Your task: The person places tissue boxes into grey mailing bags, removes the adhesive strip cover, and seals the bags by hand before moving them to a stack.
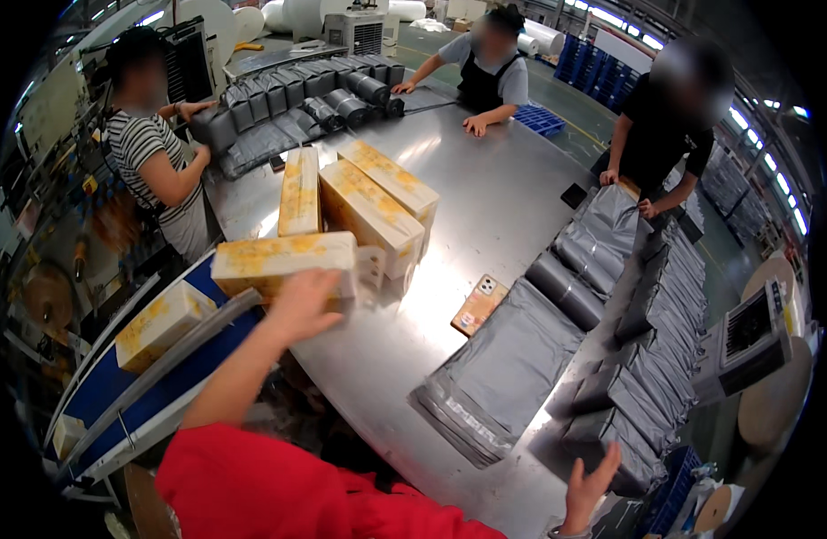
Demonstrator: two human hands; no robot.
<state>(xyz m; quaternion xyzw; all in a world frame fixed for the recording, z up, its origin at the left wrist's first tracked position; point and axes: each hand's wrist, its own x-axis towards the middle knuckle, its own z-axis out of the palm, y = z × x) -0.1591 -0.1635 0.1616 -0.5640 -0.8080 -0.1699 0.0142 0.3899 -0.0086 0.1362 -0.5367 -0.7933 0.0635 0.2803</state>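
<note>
My left hand point(304, 307) reaches over the table's left edge. Its fingers are spread against the near side of a long white package with a yellow pattern point(283, 256), without wrapping round it. Just beyond stand similar packages: one upright-looking at the left point(299, 193), a wide one point(373, 216) and another point(391, 180) behind it. At the lower right my right hand point(591, 490) is open, fingers apart and nothing in it. It is nearest to a row of filled grey plastic bags point(642, 359). A flat stack of grey plastic bags point(503, 373) lies to its left.
A blue conveyor belt point(144, 404) carrying another package point(164, 325) meets the metal table point(386, 359) at left. A phone point(479, 305) lies mid-table. Three people stand round the table: left point(157, 153), far side point(492, 76), right point(660, 135). Grey bags point(292, 99) line the far left.
</note>
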